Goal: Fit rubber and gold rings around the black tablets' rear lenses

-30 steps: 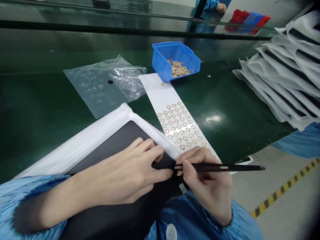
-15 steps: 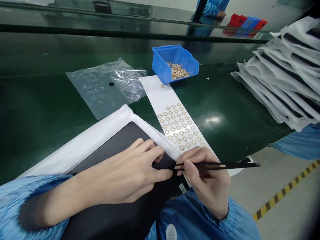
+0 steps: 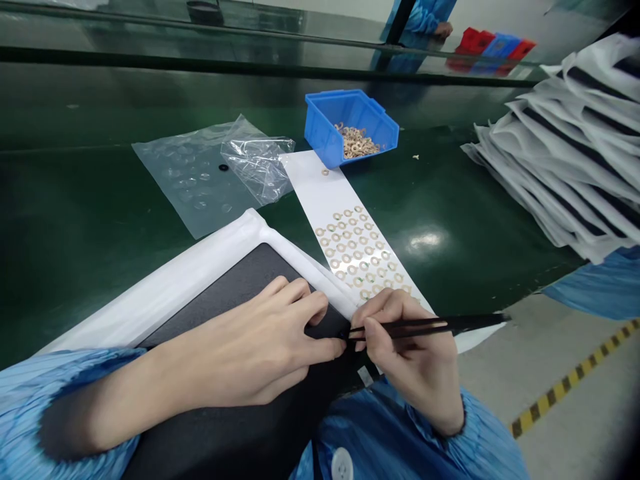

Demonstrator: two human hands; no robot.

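Observation:
My left hand [image 3: 260, 347] lies on a black panel [image 3: 235, 280] in a white foam sleeve [image 3: 190, 273], its fingers curled, thumb and forefinger pressed on the panel by the near right corner. My right hand [image 3: 410, 353] pinches black tweezers [image 3: 430, 326], whose tips point left and meet my left fingertips. What sits at the tips is too small to see. Just beyond my right hand a white paper strip [image 3: 320, 193] carries several small tan rings [image 3: 360, 250] in rows.
A blue bin [image 3: 350, 127] of tan rings stands at the strip's far end. Clear plastic bags [image 3: 220, 170] lie to the left on the green bench [image 3: 90, 207]. A stack of white sleeved panels [image 3: 570, 153] fills the right. Another person's blue sleeve [image 3: 425, 17] shows at the back.
The rear end of the tweezers has tilted up and drawn in a little as my right hand shifted slightly. My left hand has stayed put.

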